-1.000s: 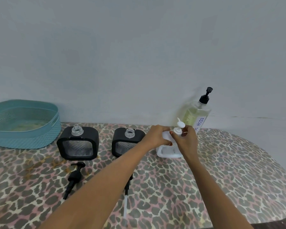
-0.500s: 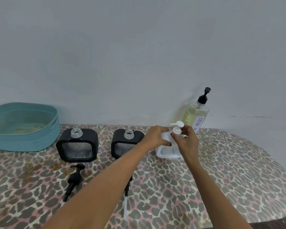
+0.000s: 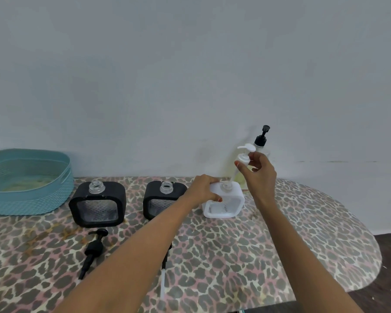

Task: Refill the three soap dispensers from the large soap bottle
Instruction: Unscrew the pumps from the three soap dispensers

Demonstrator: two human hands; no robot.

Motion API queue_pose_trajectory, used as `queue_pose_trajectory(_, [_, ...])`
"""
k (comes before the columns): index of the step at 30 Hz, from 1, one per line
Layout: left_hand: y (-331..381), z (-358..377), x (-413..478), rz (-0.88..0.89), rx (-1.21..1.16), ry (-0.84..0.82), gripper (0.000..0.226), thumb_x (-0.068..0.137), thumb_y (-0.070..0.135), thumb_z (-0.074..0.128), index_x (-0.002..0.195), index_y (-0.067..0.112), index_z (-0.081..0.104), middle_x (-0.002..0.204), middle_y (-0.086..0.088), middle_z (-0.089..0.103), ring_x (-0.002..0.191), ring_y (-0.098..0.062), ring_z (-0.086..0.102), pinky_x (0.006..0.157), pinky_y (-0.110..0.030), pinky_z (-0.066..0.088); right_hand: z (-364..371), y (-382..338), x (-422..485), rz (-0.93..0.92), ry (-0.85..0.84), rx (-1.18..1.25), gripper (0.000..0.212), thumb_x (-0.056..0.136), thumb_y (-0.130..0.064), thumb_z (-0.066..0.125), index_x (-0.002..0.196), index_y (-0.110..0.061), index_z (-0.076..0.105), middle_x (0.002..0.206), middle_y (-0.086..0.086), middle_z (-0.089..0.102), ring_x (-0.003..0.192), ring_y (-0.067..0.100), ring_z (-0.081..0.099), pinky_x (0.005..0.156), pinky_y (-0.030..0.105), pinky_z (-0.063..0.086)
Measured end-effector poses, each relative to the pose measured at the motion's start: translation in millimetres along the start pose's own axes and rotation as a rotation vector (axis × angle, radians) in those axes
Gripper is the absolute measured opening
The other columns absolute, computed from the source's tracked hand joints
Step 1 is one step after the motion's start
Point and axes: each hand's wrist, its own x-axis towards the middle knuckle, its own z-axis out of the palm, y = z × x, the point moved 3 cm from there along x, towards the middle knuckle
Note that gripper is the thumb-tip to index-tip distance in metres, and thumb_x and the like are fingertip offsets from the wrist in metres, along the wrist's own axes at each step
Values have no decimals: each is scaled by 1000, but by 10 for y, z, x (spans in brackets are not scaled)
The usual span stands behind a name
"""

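Three square dispensers stand in a row on the table: a black dispenser (image 3: 97,204) at the left, a second black dispenser (image 3: 163,198) in the middle, and a white dispenser (image 3: 224,201) at the right. My left hand (image 3: 203,188) grips the white one's top left corner. Above its open neck, my right hand (image 3: 259,169) pinches the white pump (image 3: 245,152), lifted clear with its tube hanging down. The large soap bottle (image 3: 261,143) with a black pump stands behind my right hand, mostly hidden.
A teal basket (image 3: 29,186) sits at the far left. One black pump (image 3: 95,249) lies in front of the left dispenser. A second pump (image 3: 164,272) lies partly under my left forearm. The leopard-print table (image 3: 303,233) curves away at the right.
My right hand has lifted the white pump up out of the white dispenser's neck. My left hand has stayed on the dispenser.
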Motion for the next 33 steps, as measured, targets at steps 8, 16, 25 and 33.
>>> queue_pose_trajectory(8, [17,18,-18,-9,15,7,67,69,10,77,130,8,49,131,-10,56,119,-23,52,89,-19,35,-247,-288,23,-75,11,6,35,80,-20,70,112,-10,59,100,-5,60,86,6,55,68,1,40])
queue_pose_trajectory(16, [36,-4,-40,36,58,2,62,70,12,77,127,9,53,126,-11,59,116,-23,55,94,-25,40,-336,-190,-195,-2,-70,-9,27,78,-20,72,100,-12,59,85,-11,58,74,-2,53,62,1,42])
queue_pose_trajectory(25, [27,-2,-28,60,78,7,60,71,11,77,126,10,54,125,-13,60,112,-24,57,86,-23,42,-196,389,-633,176,-336,-211,25,75,-21,74,88,-6,60,78,0,56,67,10,50,57,12,39])
queue_pose_trajectory(33, [2,11,-13,47,58,14,62,70,12,77,127,10,53,125,-13,60,113,-24,56,91,-27,43,36,853,-873,336,-549,-454,27,77,-28,73,88,-9,58,70,-6,49,62,5,44,48,9,34])
